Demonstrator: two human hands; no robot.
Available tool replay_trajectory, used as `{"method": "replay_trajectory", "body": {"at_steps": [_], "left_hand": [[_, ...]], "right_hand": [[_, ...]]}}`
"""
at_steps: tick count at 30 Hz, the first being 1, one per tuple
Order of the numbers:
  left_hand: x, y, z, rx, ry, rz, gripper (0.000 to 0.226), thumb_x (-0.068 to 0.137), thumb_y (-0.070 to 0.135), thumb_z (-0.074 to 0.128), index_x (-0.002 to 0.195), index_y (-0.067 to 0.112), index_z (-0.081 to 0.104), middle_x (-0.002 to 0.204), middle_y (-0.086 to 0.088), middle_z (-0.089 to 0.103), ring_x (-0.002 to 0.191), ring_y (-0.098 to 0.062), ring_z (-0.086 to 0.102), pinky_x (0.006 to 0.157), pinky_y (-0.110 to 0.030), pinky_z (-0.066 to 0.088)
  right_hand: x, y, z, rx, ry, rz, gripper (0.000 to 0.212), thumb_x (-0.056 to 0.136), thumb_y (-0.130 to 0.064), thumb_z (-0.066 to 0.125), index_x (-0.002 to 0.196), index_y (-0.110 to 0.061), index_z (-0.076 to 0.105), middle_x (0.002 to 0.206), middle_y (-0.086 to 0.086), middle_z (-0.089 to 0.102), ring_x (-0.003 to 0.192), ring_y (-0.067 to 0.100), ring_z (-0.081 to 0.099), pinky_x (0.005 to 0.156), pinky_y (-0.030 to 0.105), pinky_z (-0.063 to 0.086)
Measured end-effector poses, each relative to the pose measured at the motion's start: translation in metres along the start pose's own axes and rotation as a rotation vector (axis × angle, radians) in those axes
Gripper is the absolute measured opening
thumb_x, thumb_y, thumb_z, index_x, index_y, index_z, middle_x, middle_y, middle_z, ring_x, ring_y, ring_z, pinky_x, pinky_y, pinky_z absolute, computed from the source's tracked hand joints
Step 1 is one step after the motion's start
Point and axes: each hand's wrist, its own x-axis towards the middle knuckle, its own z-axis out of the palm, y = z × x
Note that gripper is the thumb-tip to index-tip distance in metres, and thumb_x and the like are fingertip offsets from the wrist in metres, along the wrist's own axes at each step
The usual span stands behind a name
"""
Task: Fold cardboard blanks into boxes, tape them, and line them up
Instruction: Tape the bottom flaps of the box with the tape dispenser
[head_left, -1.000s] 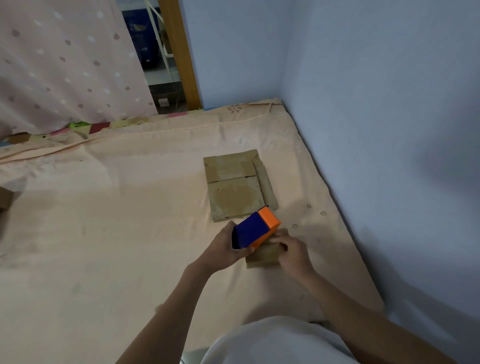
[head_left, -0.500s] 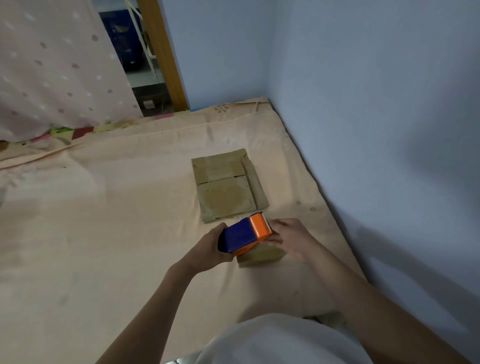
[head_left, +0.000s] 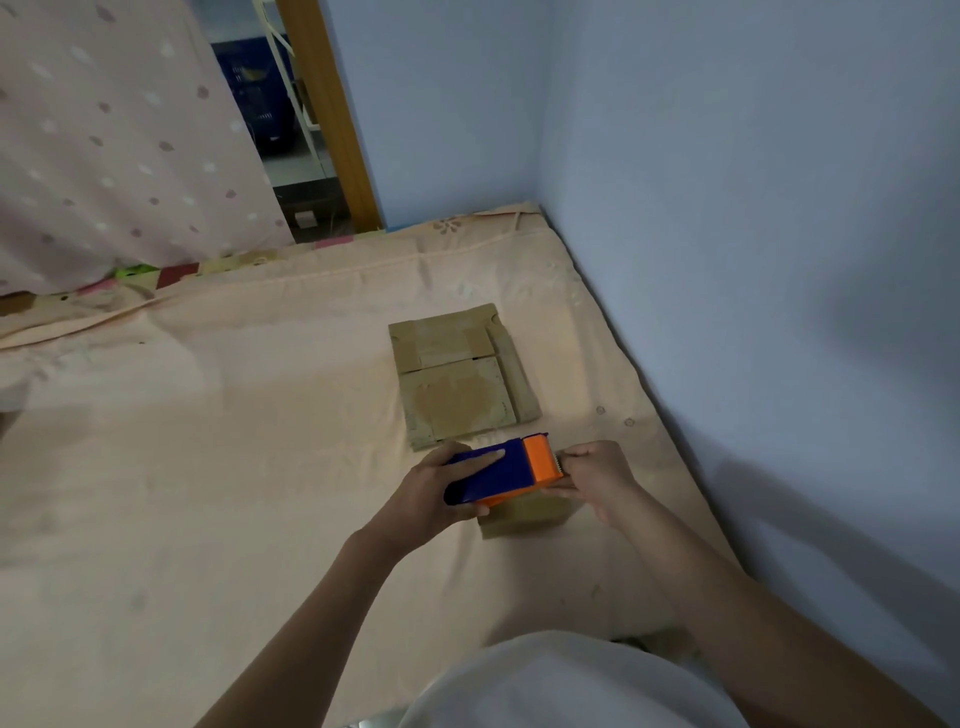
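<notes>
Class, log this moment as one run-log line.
left hand: grips blue-and-orange tape dispenser | right hand: pinches at its orange end | under it: small brown cardboard box | beyond: flat cardboard blanks

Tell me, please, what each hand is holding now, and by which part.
The left hand grips the tape dispenser around its blue body. The right hand is curled at the orange cutter end; whether it pinches tape cannot be told.

Dim, soft room light; faint shadows fall on the blue wall (head_left: 753, 260); edges bend and blur slightly.
</notes>
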Motion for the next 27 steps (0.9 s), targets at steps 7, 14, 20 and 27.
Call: {"method": "replay_trajectory", "body": {"at_steps": [7,14,20,27], "left_hand": [[-0.009,-0.003,0.004,-0.011,0.028,0.068,0.061,0.089,0.041,0.067,0.145,0.040,0.043,0.151,0.017,0.035,0.136,0.001,0.031,0.096,-0.003,0.039],[-0.009,-0.004,0.006,0.014,0.038,0.094,0.064,0.087,0.031,0.072,0.145,0.035,0.046,0.152,0.015,0.040,0.135,-0.007,0.039,0.099,-0.021,0.050],[-0.013,-0.004,0.012,-0.064,0.047,0.066,0.063,0.083,0.041,0.074,0.142,0.040,0.050,0.151,0.020,0.042,0.133,-0.005,0.041,0.101,-0.023,0.049],[-0.003,-0.003,0.006,-0.144,0.021,0.047,0.059,0.079,0.021,0.082,0.133,0.035,0.061,0.145,0.018,0.049,0.135,-0.001,0.041,0.098,-0.024,0.052]], "right_hand": [[-0.005,0.002,-0.004,0.020,-0.015,0.014,0.014,0.098,0.001,0.058,0.109,0.007,0.064,0.093,0.024,0.073,0.077,0.030,0.076,0.068,0.039,0.063],[-0.004,0.002,-0.006,-0.023,-0.016,-0.016,0.013,0.099,-0.001,0.057,0.105,0.005,0.067,0.092,0.022,0.074,0.076,0.030,0.076,0.068,0.041,0.063],[-0.003,0.005,-0.007,-0.051,0.015,-0.006,0.009,0.098,-0.001,0.059,0.091,-0.004,0.065,0.092,0.021,0.073,0.076,0.031,0.076,0.074,0.047,0.063],[0.004,0.007,-0.011,-0.211,0.090,-0.025,0.006,0.093,-0.005,0.068,0.088,-0.008,0.070,0.093,0.014,0.074,0.068,0.028,0.075,0.070,0.043,0.064]]}}
